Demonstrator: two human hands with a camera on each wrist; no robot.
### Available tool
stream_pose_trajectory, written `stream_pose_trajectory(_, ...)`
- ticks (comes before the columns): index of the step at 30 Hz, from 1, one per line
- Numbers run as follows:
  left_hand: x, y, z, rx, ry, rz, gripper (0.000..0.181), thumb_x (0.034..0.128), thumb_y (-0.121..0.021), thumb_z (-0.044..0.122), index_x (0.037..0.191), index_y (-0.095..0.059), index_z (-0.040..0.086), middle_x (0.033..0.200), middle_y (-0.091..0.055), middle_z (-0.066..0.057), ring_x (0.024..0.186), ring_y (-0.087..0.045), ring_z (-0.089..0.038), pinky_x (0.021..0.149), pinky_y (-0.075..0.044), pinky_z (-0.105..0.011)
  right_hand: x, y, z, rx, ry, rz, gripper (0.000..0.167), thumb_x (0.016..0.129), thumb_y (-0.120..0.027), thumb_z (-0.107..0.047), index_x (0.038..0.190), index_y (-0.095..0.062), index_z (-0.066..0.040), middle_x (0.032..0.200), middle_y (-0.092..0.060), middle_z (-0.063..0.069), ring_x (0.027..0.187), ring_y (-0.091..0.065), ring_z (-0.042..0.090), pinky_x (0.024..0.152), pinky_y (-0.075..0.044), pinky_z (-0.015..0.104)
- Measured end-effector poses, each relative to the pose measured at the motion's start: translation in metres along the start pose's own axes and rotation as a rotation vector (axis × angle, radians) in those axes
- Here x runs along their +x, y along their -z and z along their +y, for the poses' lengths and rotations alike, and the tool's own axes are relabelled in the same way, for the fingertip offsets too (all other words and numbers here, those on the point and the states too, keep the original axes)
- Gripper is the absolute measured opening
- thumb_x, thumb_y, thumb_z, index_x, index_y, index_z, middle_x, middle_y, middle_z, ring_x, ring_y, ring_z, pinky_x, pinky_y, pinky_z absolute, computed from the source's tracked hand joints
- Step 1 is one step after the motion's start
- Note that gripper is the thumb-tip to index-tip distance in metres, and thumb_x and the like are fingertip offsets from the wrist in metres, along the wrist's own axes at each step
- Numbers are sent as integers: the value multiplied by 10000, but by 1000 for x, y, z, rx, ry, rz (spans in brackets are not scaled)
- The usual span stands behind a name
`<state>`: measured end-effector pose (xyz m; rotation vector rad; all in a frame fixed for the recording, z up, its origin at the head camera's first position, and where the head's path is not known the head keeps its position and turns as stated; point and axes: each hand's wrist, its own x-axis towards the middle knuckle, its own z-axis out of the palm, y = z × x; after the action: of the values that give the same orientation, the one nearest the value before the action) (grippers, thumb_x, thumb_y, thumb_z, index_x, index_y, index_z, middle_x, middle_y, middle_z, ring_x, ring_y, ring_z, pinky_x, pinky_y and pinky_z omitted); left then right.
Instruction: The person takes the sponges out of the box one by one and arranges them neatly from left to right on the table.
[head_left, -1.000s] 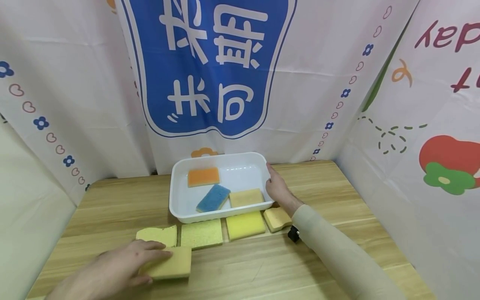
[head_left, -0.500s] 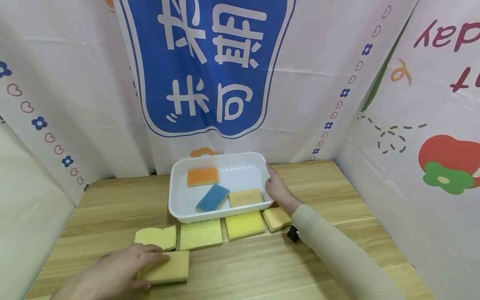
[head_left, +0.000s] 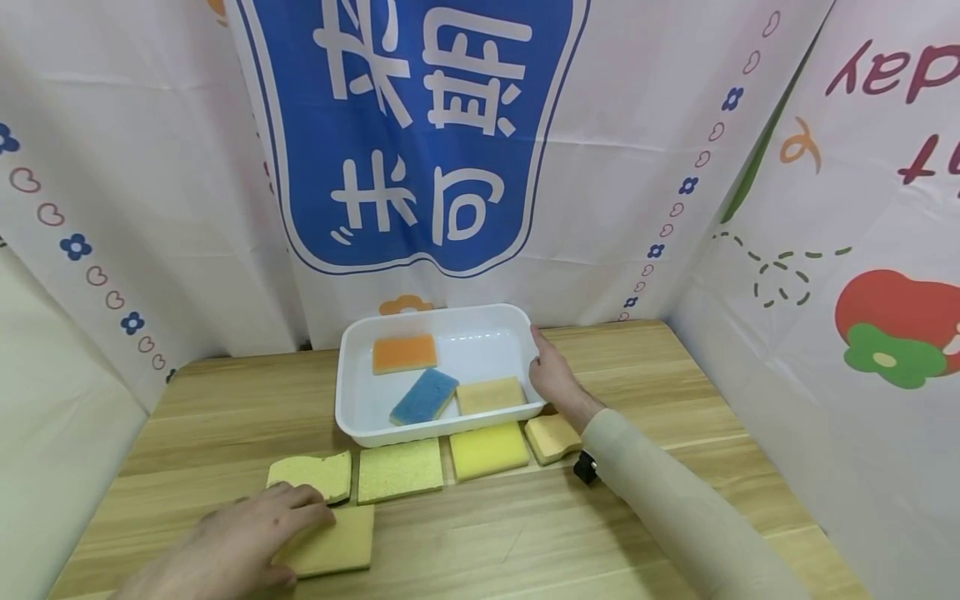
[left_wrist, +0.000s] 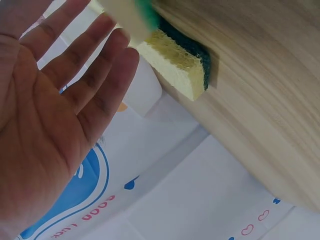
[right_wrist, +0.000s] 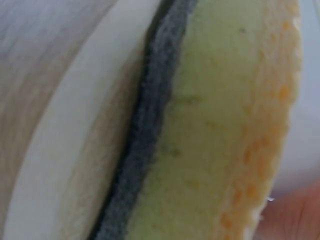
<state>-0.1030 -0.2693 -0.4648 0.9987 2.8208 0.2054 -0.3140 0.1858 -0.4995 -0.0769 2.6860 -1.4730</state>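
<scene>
My left hand (head_left: pixel 247 537) pinches a yellow sponge (head_left: pixel 337 542) at the front left, thumb at its near-left edge and fingers along the far side. In the left wrist view that sponge (left_wrist: pixel 127 17) shows a green scouring layer, and the fingers look fairly straight. At the tray's right end my right hand (head_left: pixel 553 371) grips the rim of the white plastic tray (head_left: pixel 480 350); its fingers are partly hidden. Inside the tray lie an orange sponge (head_left: pixel 405 354), a blue sponge (head_left: pixel 423 397) and a pale yellow sponge (head_left: pixel 491 396).
Along the tray's near side lie a wavy-edged sponge (head_left: pixel 311 475), a speckled yellow sponge (head_left: pixel 401 471), a bright yellow sponge (head_left: pixel 489 452) and a cream curved sponge (head_left: pixel 553 437). The wooden table (head_left: pixel 480 542) meets a printed cloth (head_left: pixel 600 208) behind.
My left hand has drawn its sponge slightly toward me and left, away from the wavy-edged sponge. The right hand and tray hold their place.
</scene>
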Motion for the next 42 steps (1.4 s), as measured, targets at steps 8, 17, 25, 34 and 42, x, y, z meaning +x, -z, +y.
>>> stream_pose_trajectory(8,8,7,3,31,-17,11,605,789,-1088,332,1317,-797,280,1277,-765,84,1116,-736,-209,842,-694,-417,0,-1,0,-12,13,9,738,1151,-295,76,1869,-151,-14,1955,-208,231,1829,-216,429,1504,-213,574)
stream_pose_trajectory(17,26,25,21,87,-6,100,555,882,-1040,351,1376,-792,300,1371,-790,40,1208,-781,-262,881,-722,-499,1,-1,-1,-21,13,20,754,1136,-305,87,1868,-159,-18,1950,-216,235,1824,-231,437,1503,-217,574)
stream_pose_trajectory(25,55,37,31,28,-18,161,518,925,-1022,324,1386,-810,221,1355,-810,16,1175,-796,-251,909,-724,-452,1,-1,-1,-36,6,18,737,1151,-312,76,1867,-167,-17,1950,-223,235,1824,-236,435,1503,-229,574)
stream_pose_trajectory(34,80,43,34,14,-57,257,455,975,-988,257,1387,-812,179,1317,-816,9,1167,-796,-220,980,-718,-454,3,-2,2,-47,18,17,741,1148,-314,77,1867,-162,-13,1946,-225,244,1820,-239,440,1499,-236,585)
stream_pose_trajectory(42,99,45,33,-37,-4,270,381,1065,-899,237,1418,-796,140,1381,-812,-53,1262,-792,-284,1059,-709,-516,4,-2,3,-32,13,16,742,1161,-315,61,1876,-150,-46,1953,-214,228,1825,-223,428,1501,-230,589)
